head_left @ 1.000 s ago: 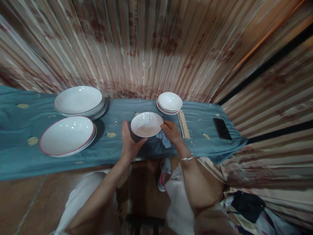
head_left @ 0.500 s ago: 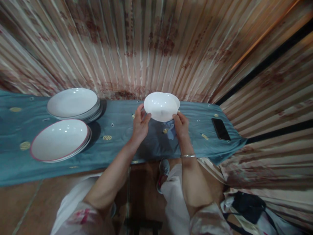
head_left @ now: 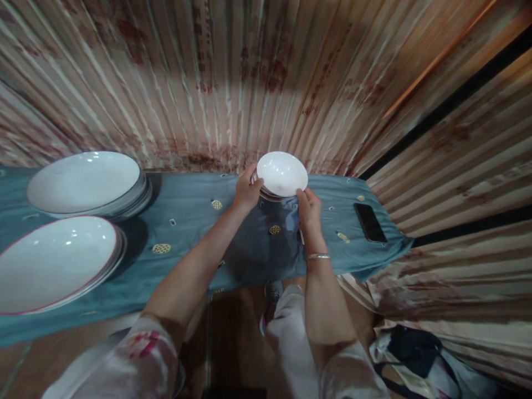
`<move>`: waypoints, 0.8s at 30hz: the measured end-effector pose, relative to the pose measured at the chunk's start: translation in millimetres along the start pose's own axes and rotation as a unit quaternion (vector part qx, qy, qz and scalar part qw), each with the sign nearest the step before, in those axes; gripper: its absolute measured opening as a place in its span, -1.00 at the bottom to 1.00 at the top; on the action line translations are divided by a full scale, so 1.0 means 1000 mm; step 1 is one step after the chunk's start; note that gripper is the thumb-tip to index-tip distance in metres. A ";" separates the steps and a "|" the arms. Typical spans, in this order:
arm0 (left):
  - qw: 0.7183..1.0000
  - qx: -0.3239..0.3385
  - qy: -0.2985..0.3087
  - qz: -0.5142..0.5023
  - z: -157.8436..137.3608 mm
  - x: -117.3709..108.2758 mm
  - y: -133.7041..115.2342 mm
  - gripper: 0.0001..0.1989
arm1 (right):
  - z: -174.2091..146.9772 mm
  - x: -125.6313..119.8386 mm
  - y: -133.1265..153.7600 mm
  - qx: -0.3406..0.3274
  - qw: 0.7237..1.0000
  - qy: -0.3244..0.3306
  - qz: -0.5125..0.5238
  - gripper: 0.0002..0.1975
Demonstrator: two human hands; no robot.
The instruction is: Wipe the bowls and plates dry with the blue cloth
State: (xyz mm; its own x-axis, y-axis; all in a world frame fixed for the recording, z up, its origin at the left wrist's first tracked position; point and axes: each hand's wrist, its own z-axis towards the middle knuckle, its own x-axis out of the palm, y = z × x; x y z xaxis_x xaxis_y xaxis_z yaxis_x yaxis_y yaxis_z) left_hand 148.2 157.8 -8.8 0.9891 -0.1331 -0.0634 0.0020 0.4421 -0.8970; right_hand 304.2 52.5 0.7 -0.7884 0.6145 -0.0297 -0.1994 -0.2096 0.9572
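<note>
A white bowl is held between both hands near the back edge of the table. My left hand is closed on its left rim, thumb on the near side. On the right rim, the thumb and fingers of my right hand pinch the bowl. Darker rims of other bowls show just beneath it; whether it rests on them I cannot tell. A crumpled blue cloth is beside my right hand, partly hidden by it.
To the left stand a stack of white plates with dark rims and a red-rimmed stack nearer me. A black phone lies on the right of the teal tablecloth. A pleated curtain hangs behind.
The held bowl has shifted slightly right over the scene, and the bowls' rims under it now show. Both hands keep their grip. My view has turned, so the plate stacks appear farther left and larger.
</note>
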 end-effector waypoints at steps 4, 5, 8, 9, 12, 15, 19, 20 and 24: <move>1.000 0.002 -0.007 0.004 0.003 0.002 0.008 -0.61 | 0.002 0.002 -0.004 -0.025 0.998 -0.004 -0.059 -0.64; 1.000 0.000 -0.010 -0.002 0.004 0.003 0.009 -0.61 | 0.002 0.002 -0.004 -0.030 0.997 -0.006 -0.075 -0.62; 1.000 -0.009 -0.015 -0.017 0.006 0.004 0.010 -0.62 | 0.004 0.002 -0.005 -0.038 0.994 -0.013 -0.101 -0.60; 1.000 -0.011 -0.017 -0.017 0.007 0.004 0.010 -0.61 | 0.005 0.002 -0.006 -0.039 0.994 -0.016 -0.105 -0.59; 1.000 -0.008 -0.023 -0.010 0.011 0.005 0.013 -0.60 | 0.006 0.005 -0.009 -0.038 0.992 -0.019 -0.115 -0.59; 0.999 -0.016 -0.033 -0.003 0.015 0.005 0.018 -0.60 | 0.007 0.011 -0.012 -0.034 0.991 -0.022 -0.124 -0.59; 0.998 -0.041 -0.042 0.009 0.018 0.004 0.023 -0.60 | 0.009 0.020 -0.014 -0.048 0.989 -0.044 -0.134 -0.57; 0.998 -0.044 -0.038 0.011 0.018 0.004 0.024 -0.60 | 0.010 0.020 -0.015 -0.053 0.988 -0.045 -0.136 -0.56; 0.999 -0.049 -0.007 0.007 0.018 0.006 0.022 -0.59 | 0.016 0.017 -0.021 -0.050 0.988 -0.047 -0.135 -0.54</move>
State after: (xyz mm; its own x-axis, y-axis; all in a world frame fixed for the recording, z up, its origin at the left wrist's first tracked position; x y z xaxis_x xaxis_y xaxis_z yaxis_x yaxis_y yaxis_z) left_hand 157.1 182.9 -21.1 0.9909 -0.1144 -0.0705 -0.0255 0.3549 -0.9346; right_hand 304.2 79.3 -15.6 -0.6416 0.7258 -0.2479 -0.4553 -0.1003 0.8846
